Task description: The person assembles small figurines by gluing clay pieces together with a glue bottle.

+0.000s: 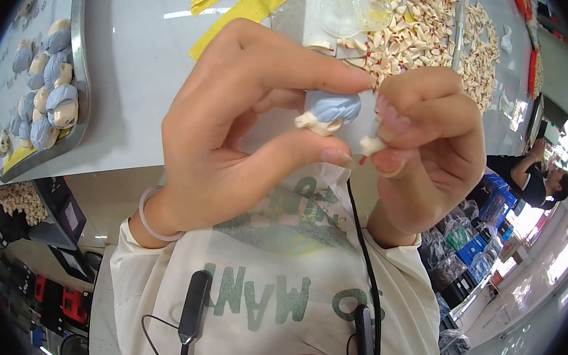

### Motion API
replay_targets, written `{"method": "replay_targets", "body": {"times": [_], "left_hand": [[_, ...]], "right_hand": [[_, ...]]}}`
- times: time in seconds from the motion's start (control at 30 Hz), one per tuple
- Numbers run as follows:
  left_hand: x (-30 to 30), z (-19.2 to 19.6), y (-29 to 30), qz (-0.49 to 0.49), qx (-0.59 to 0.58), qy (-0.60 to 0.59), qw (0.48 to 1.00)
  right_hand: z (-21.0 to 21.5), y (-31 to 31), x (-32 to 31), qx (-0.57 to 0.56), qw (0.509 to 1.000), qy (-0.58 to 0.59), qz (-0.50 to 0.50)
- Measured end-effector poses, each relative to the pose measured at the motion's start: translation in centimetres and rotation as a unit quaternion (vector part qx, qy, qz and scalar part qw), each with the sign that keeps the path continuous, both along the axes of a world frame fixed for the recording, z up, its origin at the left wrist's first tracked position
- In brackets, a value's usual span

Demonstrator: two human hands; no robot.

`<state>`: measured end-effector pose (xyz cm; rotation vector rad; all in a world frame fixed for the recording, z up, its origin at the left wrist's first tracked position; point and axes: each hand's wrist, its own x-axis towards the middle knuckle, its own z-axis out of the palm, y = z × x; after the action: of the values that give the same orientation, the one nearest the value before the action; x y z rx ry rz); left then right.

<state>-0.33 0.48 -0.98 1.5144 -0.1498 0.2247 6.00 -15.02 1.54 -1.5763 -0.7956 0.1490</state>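
Observation:
Between the thumb and forefinger of my left hand (224, 133) is a small figurine head (332, 111) with blue moulded hair and a cream lower part. My right hand (430, 145) pinches a tiny cream piece (370, 145) with a red tip pointing down. The piece is just right of the figurine head, and a gap shows between them. Both hands are raised in front of my chest, at the near edge of the table. My right fingers hide part of the small piece.
On the left, a metal tray (81, 81) holds several blue-haired heads (61, 105). A large pile of small cream pieces with red tips (415, 34) lies at the back right, beside a clear round dish (340, 12). Yellow tape strips (264, 6) cross the table (130, 98). Another person (534, 174) is far right.

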Motion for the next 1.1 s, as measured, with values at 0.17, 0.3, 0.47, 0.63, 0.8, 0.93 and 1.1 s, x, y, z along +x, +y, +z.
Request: {"method": "replay_targets", "body": {"times": [0.17,0.3,0.47,0.63,0.8,0.93,1.1], "left_hand": [[-0.2,0.0,-0.2,0.034,0.021,-0.017,0.999],[-0.2,-0.2,-0.8,0.066,-0.006,-0.031,0.997],[0.1,-0.5,-0.9,0.08,0.081,-0.096,0.989],[-0.1,-0.8,-1.4,0.107,0.108,-0.113,0.982],[0.0,-0.6,-1.0,0.098,0.118,-0.078,0.985],[0.1,-0.7,-0.9,0.076,0.045,-0.075,0.993],[0.4,-0.6,-1.1,0.075,-0.058,-0.021,0.995]], "right_hand": [[0.0,0.2,-0.2,-0.031,0.999,-0.027,0.014],[0.3,0.6,-0.3,-0.063,0.989,-0.136,-0.014],[0.1,0.5,0.2,-0.079,0.978,-0.195,-0.014],[-0.2,0.3,0.1,-0.084,0.968,-0.233,-0.025],[-0.5,0.0,-0.2,-0.067,0.976,-0.204,-0.037],[0.6,-2.3,0.9,-0.084,0.967,-0.204,-0.13],[1.3,-3.8,2.9,-0.306,0.911,-0.215,-0.173]]}}
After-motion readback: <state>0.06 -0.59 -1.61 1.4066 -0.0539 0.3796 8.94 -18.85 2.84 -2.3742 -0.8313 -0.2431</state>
